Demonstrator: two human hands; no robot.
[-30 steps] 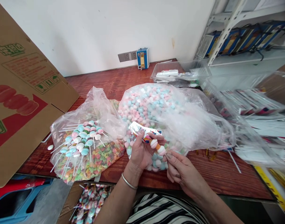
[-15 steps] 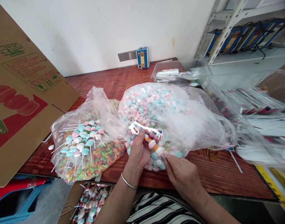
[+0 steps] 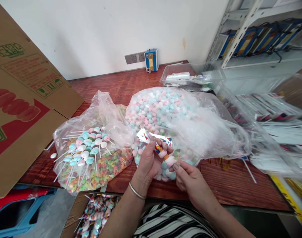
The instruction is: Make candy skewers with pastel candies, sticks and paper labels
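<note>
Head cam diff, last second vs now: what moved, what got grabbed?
The right hand moved up and left, and its fingers closed on the lower end of the candy skewer. The left hand kept hold of the skewer and its printed wrapper. The lollipop bag, pastel candy bag and cardboard box stayed put.

cardboard box (image 3: 22, 109) cut off left, shelf (image 3: 259, 36) blurred

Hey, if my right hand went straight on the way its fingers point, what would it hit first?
The candy stick held in the left hand. The right hand looks nearly in contact with it, though depth is unclear.
</note>
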